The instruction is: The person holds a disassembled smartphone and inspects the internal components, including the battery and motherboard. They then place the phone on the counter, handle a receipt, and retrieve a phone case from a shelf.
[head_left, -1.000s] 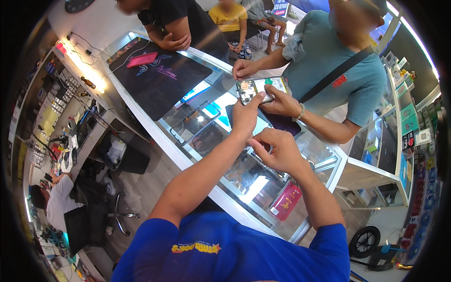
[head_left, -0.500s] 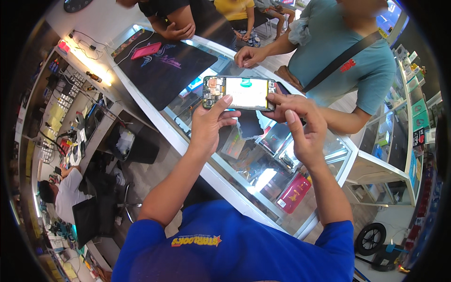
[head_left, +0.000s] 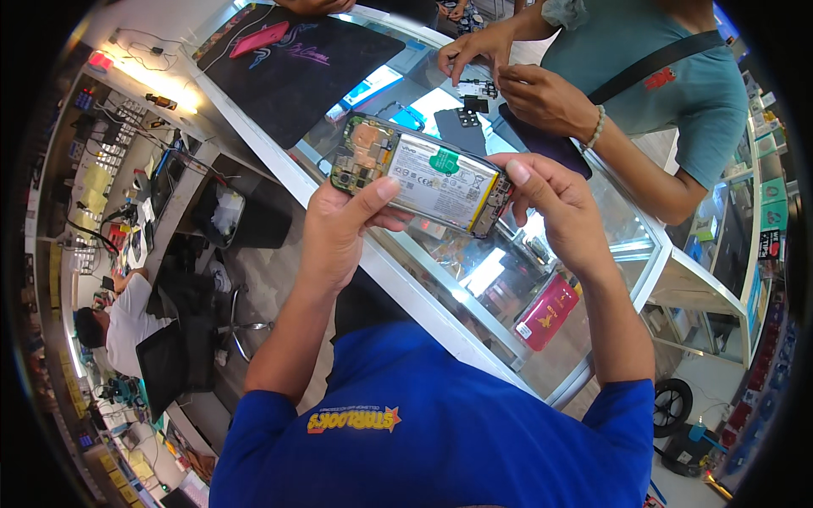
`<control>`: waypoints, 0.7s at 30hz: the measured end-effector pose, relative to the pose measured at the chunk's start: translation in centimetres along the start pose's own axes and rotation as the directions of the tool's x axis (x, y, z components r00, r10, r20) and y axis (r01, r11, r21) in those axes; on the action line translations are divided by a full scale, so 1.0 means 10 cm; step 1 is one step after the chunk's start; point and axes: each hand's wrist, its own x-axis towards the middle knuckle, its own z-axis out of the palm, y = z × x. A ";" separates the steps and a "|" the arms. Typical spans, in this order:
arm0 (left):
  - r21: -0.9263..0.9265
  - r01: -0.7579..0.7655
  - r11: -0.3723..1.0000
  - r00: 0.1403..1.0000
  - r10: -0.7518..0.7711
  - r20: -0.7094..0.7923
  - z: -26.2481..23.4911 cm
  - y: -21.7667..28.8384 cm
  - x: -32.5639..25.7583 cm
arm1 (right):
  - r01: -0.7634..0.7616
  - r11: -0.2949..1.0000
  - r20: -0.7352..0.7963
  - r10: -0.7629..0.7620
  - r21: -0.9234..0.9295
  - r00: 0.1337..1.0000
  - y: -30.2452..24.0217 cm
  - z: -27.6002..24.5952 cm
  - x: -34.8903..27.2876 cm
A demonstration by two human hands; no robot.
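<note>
I am holding an opened phone (head_left: 421, 174) at the upper centre of the frame, its battery and circuit board facing me. My left hand (head_left: 339, 229) is gripping its left end, my right hand (head_left: 555, 207) its right end, above the glass counter (head_left: 440, 279).

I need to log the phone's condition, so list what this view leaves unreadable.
- Opened phone, head view: its screen side faces away, unseen.
- Its two ends: covered by the left hand and right hand.
- Small board parts beside the battery: too small to make out.
- Small dark parts on the glass counter: too small, partly behind another person's hands.
- Items inside the counter: blurred by glare.
</note>
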 end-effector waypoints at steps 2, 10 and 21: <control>-0.037 -0.031 0.999 0.999 0.031 -0.019 -0.01 -0.01 0.00 | -0.011 1.000 -0.006 0.011 0.027 1.000 0.03 0.06 0.01; -0.210 -0.128 0.969 0.984 0.097 -0.151 0.38 -0.15 -0.03 | -0.058 0.969 -0.027 0.067 0.242 0.997 0.25 0.33 -0.06; -0.110 -0.167 0.980 0.985 0.160 -0.071 0.30 0.00 -0.06 | -0.126 0.937 0.121 0.091 0.325 0.988 0.17 0.27 -0.08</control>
